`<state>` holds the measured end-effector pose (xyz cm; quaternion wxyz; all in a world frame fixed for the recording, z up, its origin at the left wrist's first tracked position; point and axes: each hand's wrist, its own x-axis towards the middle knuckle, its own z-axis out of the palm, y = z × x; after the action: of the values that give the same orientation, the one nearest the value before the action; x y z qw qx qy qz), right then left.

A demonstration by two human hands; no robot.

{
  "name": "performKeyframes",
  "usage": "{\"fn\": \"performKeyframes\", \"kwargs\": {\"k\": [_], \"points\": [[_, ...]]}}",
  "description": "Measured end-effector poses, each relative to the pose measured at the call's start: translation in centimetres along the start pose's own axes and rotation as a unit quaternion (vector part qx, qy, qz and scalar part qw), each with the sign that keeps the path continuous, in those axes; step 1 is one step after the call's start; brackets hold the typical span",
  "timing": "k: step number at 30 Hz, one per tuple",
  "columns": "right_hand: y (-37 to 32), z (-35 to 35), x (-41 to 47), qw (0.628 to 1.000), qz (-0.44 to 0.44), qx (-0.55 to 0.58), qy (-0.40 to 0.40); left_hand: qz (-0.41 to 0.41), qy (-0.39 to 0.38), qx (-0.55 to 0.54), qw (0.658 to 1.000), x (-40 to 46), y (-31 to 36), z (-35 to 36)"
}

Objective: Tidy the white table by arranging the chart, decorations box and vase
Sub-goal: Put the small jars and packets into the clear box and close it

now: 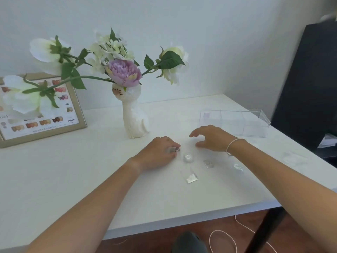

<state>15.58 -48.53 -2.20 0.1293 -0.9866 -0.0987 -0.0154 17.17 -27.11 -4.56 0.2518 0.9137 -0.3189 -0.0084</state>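
A framed nail-colour chart (42,123) leans against the wall at the far left of the white table (73,179). A white cat-shaped vase (134,117) with white and purple flowers stands at the middle back. The clear decorations box (235,122) with compartments lies at the far right. My left hand (156,152) pinches a small shiny packet (175,149) on the table. My right hand (211,137) hovers just to its right, fingers spread and empty.
A small round clear jar (188,157) and several small clear packets (191,178) lie in front of my hands. A dark cabinet (310,79) stands right of the table. A white cord (224,240) lies on the wooden floor below the front edge.
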Motion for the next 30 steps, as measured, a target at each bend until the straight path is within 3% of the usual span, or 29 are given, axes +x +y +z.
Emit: {"fn": "performKeyframes", "kwargs": {"k": [6,17,26,30], "points": [[-0.7,-0.2,1.0,0.998,-0.008,0.036,-0.045,-0.019,-0.018,-0.003,1.0,0.2,-0.6,-0.5],[-0.9,-0.4,1.4,0.995,-0.016,0.098,-0.024,-0.021,-0.002,-0.046,0.999,0.9,-1.3,-1.0],[1.0,-3.1,1.0,0.976,-0.019,0.208,0.055,-0.047,0.042,-0.194,0.979,1.7,-0.8,-2.2],[2.8,-4.8,1.3,0.944,0.012,0.309,0.112,-0.045,0.071,-0.237,0.968,3.1,0.3,-2.8]]}}
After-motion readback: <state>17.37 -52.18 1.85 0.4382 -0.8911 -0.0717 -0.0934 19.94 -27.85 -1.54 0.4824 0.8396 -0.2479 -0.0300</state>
